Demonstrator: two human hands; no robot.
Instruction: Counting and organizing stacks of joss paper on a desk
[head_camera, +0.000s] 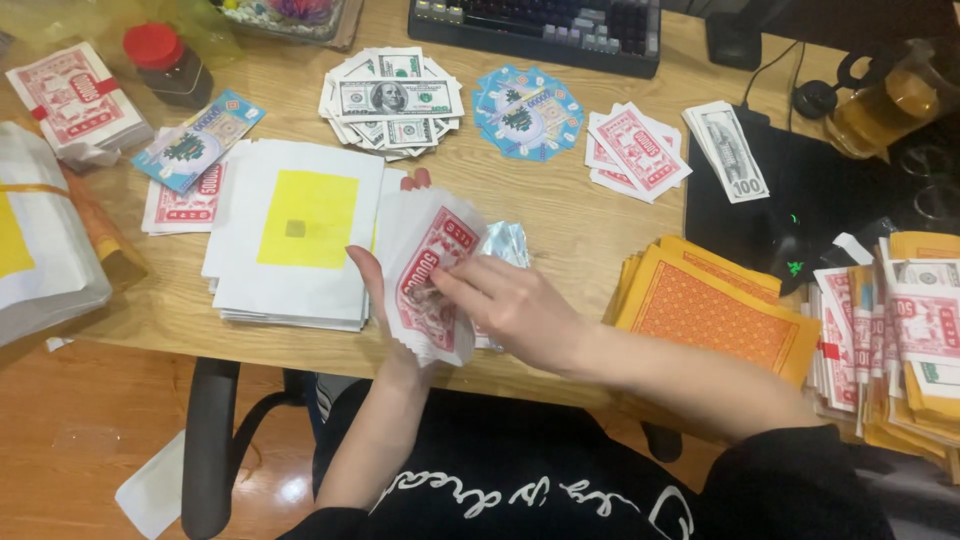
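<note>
Red-and-white printed note, held in hand; white sheet stack with a yellow square and small grey centre patch; fan of grey-green banknotes; fan of blue notes; red-and-white notes; orange sheets with fine dotted pattern and yellow border; jar, red lid; counter, light wood grain

The counter was smooth, lightly glossy wood. The red-printed note was thin matt paper, with crinkled shiny foil behind. The orange stack appeared matt paper.
</note>
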